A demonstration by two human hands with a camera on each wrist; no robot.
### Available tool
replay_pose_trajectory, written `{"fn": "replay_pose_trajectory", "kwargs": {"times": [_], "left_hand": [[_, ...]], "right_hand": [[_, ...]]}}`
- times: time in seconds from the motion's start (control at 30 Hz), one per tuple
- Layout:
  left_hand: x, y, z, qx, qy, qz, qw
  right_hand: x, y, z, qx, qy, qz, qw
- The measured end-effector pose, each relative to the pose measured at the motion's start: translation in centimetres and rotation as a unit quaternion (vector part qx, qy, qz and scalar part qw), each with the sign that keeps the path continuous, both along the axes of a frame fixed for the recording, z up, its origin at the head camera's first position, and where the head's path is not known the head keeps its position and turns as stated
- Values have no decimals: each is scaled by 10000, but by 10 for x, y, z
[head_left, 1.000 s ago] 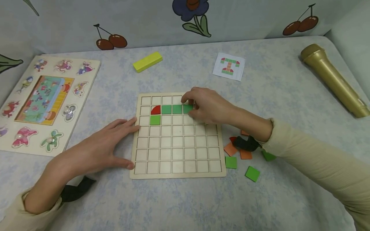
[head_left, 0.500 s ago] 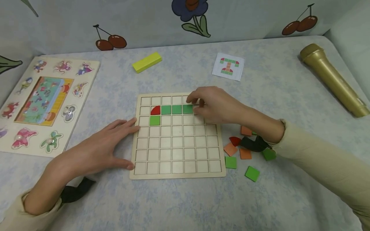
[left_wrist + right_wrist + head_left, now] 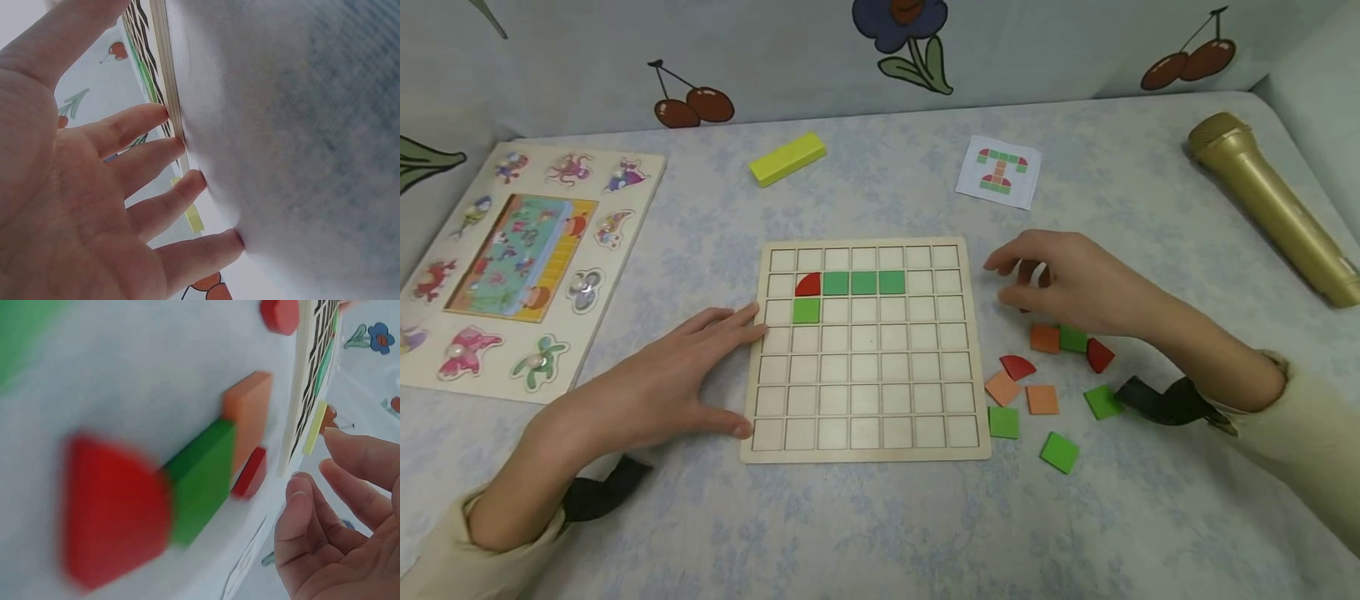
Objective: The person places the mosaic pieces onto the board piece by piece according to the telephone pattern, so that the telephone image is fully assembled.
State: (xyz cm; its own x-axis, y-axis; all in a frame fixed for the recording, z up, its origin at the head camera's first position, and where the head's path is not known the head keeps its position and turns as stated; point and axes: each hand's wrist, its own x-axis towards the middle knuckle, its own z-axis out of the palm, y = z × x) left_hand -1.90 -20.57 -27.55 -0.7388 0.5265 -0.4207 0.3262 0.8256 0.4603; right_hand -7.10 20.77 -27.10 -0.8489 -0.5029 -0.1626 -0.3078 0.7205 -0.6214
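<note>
A wooden grid board (image 3: 865, 367) lies flat on the table. In its second row a red quarter-circle tile (image 3: 808, 285) is followed by three green square tiles (image 3: 862, 283); a lighter green tile (image 3: 806, 311) sits below the red one. With fingers spread, my left hand (image 3: 662, 387) touches the board's left edge, thumb near the lower corner. My right hand (image 3: 1063, 279) hovers right of the board, fingers bent and thumb apart, nothing between them. Just under it lie an orange tile (image 3: 1045, 338) and a green tile (image 3: 1073, 338); a small red piece (image 3: 251, 474) is mostly hidden in the head view.
More loose tiles lie right of the board, among them a red quarter-circle (image 3: 1017, 367) and a green square (image 3: 1060, 452). Behind are a yellow block (image 3: 787, 159) and a pattern card (image 3: 998, 172). An animal peg puzzle (image 3: 535, 267) lies left, a gold microphone (image 3: 1273, 208) right.
My right hand has left the third green square in the second row and moved right, off the board, over the loose tiles. My left hand stays at the board's edge.
</note>
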Motion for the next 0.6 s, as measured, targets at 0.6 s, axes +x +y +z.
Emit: {"fn": "replay_pose_trajectory", "kwargs": {"times": [0.6], "left_hand": [[0,0,0,-9,-5,19,10000]], "right_hand": [[14,30,-14,565,30,-19,9984]]}}
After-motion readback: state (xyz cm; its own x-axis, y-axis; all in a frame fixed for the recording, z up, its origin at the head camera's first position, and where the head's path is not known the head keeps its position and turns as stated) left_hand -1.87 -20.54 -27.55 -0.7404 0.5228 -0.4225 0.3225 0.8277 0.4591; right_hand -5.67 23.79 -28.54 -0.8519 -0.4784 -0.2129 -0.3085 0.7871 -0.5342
